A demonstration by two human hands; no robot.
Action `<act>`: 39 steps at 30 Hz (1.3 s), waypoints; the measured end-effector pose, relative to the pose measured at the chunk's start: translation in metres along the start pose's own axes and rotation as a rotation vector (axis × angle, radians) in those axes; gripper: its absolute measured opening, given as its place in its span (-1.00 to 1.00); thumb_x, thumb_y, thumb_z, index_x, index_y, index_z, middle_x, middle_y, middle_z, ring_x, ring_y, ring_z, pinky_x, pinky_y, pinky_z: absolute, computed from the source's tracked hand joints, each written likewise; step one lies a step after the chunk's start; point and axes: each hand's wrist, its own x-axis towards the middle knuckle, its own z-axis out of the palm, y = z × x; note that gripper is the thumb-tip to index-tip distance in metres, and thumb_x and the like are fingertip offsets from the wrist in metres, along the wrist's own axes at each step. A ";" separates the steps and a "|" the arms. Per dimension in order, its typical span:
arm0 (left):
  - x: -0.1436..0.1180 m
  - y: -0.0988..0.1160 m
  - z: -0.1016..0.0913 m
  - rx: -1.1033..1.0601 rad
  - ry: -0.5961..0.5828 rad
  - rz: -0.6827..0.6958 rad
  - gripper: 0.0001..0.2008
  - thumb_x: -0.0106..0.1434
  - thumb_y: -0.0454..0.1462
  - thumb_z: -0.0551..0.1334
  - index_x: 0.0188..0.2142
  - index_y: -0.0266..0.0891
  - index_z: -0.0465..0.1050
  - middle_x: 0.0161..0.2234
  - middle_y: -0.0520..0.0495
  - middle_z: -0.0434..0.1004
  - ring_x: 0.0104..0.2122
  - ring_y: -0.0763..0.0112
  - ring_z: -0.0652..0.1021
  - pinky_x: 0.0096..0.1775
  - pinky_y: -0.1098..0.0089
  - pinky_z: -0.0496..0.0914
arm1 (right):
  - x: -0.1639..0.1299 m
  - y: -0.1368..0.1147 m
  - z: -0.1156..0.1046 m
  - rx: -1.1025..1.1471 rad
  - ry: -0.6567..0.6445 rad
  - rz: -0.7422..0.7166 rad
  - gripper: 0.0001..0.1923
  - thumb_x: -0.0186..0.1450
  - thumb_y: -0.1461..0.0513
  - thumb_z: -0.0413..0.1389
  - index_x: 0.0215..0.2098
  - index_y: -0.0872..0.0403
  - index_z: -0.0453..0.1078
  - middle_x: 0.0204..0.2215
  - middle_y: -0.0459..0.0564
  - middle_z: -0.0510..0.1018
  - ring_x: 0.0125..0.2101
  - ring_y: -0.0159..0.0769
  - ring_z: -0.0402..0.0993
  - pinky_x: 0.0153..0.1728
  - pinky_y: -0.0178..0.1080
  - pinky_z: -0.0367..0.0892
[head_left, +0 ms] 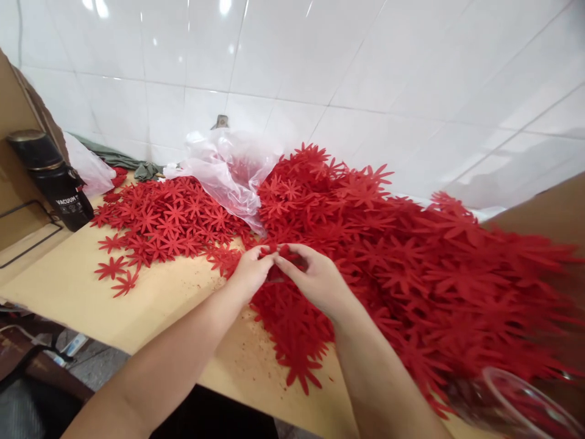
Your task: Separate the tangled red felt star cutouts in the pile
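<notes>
My left hand [255, 266] and my right hand [309, 272] meet over the middle of the table, fingertips pinched on small red pieces between them. The pieces look like the red flower-shaped cutouts lying around, though my fingers hide most of their shape. A large heap of big red cutouts [393, 256] spreads behind and to the right of my right hand. Smaller red cutouts [169, 219] lie piled to the left, with a few loose ones near that pile's front. Beneath my hands, more large cutouts [301, 347] reach toward the table's front edge.
A clear plastic bag [223, 177] with red pieces stands against the tiled wall [292, 67]. At far left is a black vacuum flask [52, 180] beside cardboard. A clear round container [525, 396] sits at lower right. The tan tabletop [150, 305] bears brown crumbs.
</notes>
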 end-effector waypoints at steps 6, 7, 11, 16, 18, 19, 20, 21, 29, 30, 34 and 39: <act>0.001 0.002 -0.001 -0.015 0.073 0.079 -0.95 0.23 -0.28 0.08 -0.34 -0.23 0.25 -0.43 0.08 0.35 -0.46 0.56 0.39 -0.40 0.50 0.28 | 0.017 0.027 0.011 0.337 -0.004 0.056 -0.70 -0.08 0.11 0.25 -0.40 0.10 0.43 -0.47 -0.07 0.56 -0.48 -0.39 0.43 -0.37 -0.26 0.37; 0.001 0.003 -0.001 -0.004 0.104 0.109 -0.95 0.20 -0.30 0.12 -0.32 -0.22 0.25 -0.40 0.08 0.35 -0.43 0.57 0.39 -0.37 0.51 0.28 | 0.018 0.028 0.011 0.370 0.013 0.071 -0.69 -0.10 0.11 0.26 -0.42 0.10 0.43 -0.49 -0.08 0.55 -0.49 -0.40 0.42 -0.38 -0.28 0.36; -0.003 0.005 0.004 0.035 0.081 0.169 -0.96 0.15 -0.39 0.16 -0.38 -0.25 0.31 -0.44 0.10 0.35 -0.40 0.61 0.38 -0.25 0.55 0.27 | 0.013 0.025 0.010 0.346 0.073 0.023 -0.73 -0.02 0.09 0.22 -0.46 0.11 0.38 -0.55 -0.12 0.48 -0.51 -0.44 0.35 -0.40 -0.32 0.30; -0.002 -0.002 0.006 0.144 0.002 0.108 -0.95 0.10 -0.42 0.18 -0.42 -0.28 0.36 -0.48 0.09 0.39 -0.47 0.60 0.37 -0.33 0.51 0.25 | 0.006 0.028 0.005 0.208 0.171 -0.077 -0.69 0.16 0.04 0.06 -0.57 0.09 0.25 -0.63 -0.16 0.33 -0.57 -0.46 0.21 -0.49 -0.33 0.19; 0.000 -0.005 0.005 0.204 0.017 0.138 -0.94 0.10 -0.42 0.16 -0.40 -0.30 0.38 -0.44 0.06 0.41 -0.44 0.58 0.39 -0.32 0.51 0.27 | 0.004 0.031 0.007 0.196 0.186 -0.073 -0.69 0.17 0.04 0.04 -0.58 0.08 0.23 -0.65 -0.16 0.30 -0.58 -0.46 0.19 -0.50 -0.33 0.18; 0.002 -0.006 0.004 0.221 0.022 0.151 -0.93 0.11 -0.42 0.15 -0.39 -0.30 0.38 -0.43 0.05 0.41 -0.43 0.57 0.40 -0.31 0.50 0.28 | 0.004 0.031 0.008 0.197 0.195 -0.074 -0.71 0.17 0.05 0.04 -0.55 0.08 0.24 -0.62 -0.15 0.33 -0.56 -0.45 0.23 -0.47 -0.32 0.21; 0.003 -0.007 0.003 0.230 0.028 0.164 -0.92 0.11 -0.42 0.15 -0.37 -0.29 0.38 -0.42 0.05 0.41 -0.43 0.57 0.40 -0.31 0.50 0.29 | 0.003 0.032 0.010 0.201 0.205 -0.079 -0.74 0.16 0.06 0.06 -0.50 0.09 0.28 -0.57 -0.12 0.39 -0.51 -0.42 0.29 -0.42 -0.30 0.25; 0.004 -0.008 0.002 0.235 0.035 0.180 -0.91 0.11 -0.42 0.15 -0.37 -0.29 0.38 -0.42 0.05 0.41 -0.43 0.57 0.40 -0.30 0.50 0.29 | 0.002 0.031 0.012 0.209 0.207 -0.090 -0.77 0.14 0.08 0.09 -0.42 0.09 0.32 -0.48 -0.07 0.45 -0.44 -0.39 0.35 -0.33 -0.28 0.29; 0.000 -0.007 0.001 0.248 0.029 0.205 -0.96 0.13 -0.36 0.16 -0.45 -0.27 0.34 -0.60 0.15 0.27 -0.60 0.65 0.25 -0.45 0.54 0.16 | 0.005 0.032 0.008 0.386 0.310 -0.016 -0.78 0.07 0.11 0.16 -0.42 0.11 0.40 -0.49 -0.05 0.53 -0.42 -0.37 0.43 -0.25 -0.21 0.35; 0.000 -0.006 0.001 0.241 0.033 0.185 -0.96 0.13 -0.35 0.16 -0.44 -0.27 0.34 -0.62 0.15 0.26 -0.63 0.65 0.23 -0.48 0.53 0.14 | 0.006 0.034 0.006 0.411 0.363 0.012 -0.77 0.05 0.10 0.17 -0.43 0.11 0.40 -0.49 -0.06 0.53 -0.44 -0.38 0.42 -0.27 -0.22 0.35; 0.003 -0.006 -0.002 0.213 0.107 0.172 -0.98 0.10 -0.37 0.16 -0.45 -0.26 0.31 -0.60 0.15 0.26 -0.61 0.64 0.25 -0.47 0.52 0.13 | 0.011 0.036 0.000 0.615 0.444 0.109 -0.69 -0.05 0.11 0.22 -0.38 0.11 0.38 -0.51 -0.09 0.52 -0.54 -0.44 0.38 -0.42 -0.28 0.33; 0.005 -0.004 -0.004 0.205 0.116 0.130 -0.92 0.08 -0.43 0.10 -0.45 -0.24 0.28 -0.61 0.15 0.25 -0.62 0.61 0.26 -0.46 0.51 0.15 | 0.010 0.026 0.002 0.690 0.500 0.114 -0.66 -0.13 0.10 0.26 -0.47 0.08 0.28 -0.68 -0.22 0.39 -0.68 -0.55 0.22 -0.63 -0.40 0.18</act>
